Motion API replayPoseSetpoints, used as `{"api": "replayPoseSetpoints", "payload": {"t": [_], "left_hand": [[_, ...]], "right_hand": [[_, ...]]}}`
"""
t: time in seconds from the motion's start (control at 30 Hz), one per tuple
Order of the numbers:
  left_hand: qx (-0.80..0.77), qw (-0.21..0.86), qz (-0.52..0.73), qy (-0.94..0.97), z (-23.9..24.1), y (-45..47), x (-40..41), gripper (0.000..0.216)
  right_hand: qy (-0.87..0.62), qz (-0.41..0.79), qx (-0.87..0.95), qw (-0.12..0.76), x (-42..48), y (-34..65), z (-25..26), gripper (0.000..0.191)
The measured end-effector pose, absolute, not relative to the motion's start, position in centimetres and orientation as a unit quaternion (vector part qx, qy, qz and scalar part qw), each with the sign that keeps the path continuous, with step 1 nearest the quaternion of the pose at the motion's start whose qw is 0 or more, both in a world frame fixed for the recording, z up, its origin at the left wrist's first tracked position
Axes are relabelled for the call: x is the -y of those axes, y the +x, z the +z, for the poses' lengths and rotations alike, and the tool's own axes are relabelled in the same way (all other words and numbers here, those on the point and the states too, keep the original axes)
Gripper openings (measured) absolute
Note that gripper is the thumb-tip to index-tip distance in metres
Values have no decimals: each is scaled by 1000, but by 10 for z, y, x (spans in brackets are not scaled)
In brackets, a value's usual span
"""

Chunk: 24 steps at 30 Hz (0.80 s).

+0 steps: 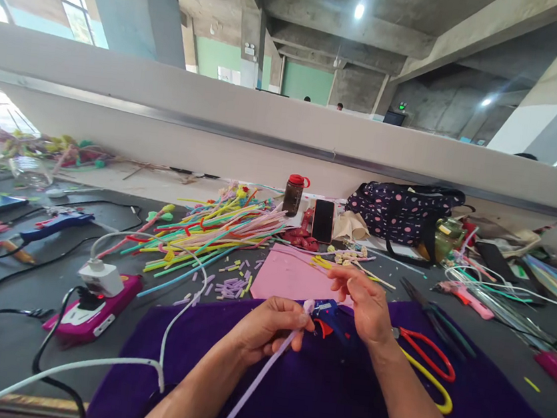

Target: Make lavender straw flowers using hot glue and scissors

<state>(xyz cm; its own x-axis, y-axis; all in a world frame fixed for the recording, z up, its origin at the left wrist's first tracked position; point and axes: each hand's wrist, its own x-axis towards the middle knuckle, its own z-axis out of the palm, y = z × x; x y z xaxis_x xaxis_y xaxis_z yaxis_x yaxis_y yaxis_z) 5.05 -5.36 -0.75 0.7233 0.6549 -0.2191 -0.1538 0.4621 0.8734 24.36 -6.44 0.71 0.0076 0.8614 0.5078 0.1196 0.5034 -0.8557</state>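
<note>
My left hand (267,328) is closed around a pale lilac straw (259,374) that slants down toward the near edge, with a small white tip at its top end. My right hand (363,302) hovers just right of that tip, its thumb and fingers pinched together on something too small to name. Between and under the hands lies a blue glue gun (329,315) with a red trigger, on a purple cloth (317,401). A pink sheet (286,273) lies just beyond the hands.
A heap of coloured straws (205,231) and cut bits lies left of centre. Red-and-yellow scissors (429,367) lie to the right. A pink power strip (90,312) with cables sits at left. A bottle (293,194), phone (323,221) and dotted bag (403,213) stand behind.
</note>
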Motion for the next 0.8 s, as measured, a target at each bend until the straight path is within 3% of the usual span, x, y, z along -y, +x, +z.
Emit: {"api": "replayPoseSetpoints", "payload": {"t": [0.43,0.8], "left_hand": [[-294,781,344,430,-8,50,56,28],[-365,657,424,506,-5,58,61,23]], "right_hand": [[-388,450,624,507,73,228,2,17],[-383,466,591,535,78,222,-1,17]]}}
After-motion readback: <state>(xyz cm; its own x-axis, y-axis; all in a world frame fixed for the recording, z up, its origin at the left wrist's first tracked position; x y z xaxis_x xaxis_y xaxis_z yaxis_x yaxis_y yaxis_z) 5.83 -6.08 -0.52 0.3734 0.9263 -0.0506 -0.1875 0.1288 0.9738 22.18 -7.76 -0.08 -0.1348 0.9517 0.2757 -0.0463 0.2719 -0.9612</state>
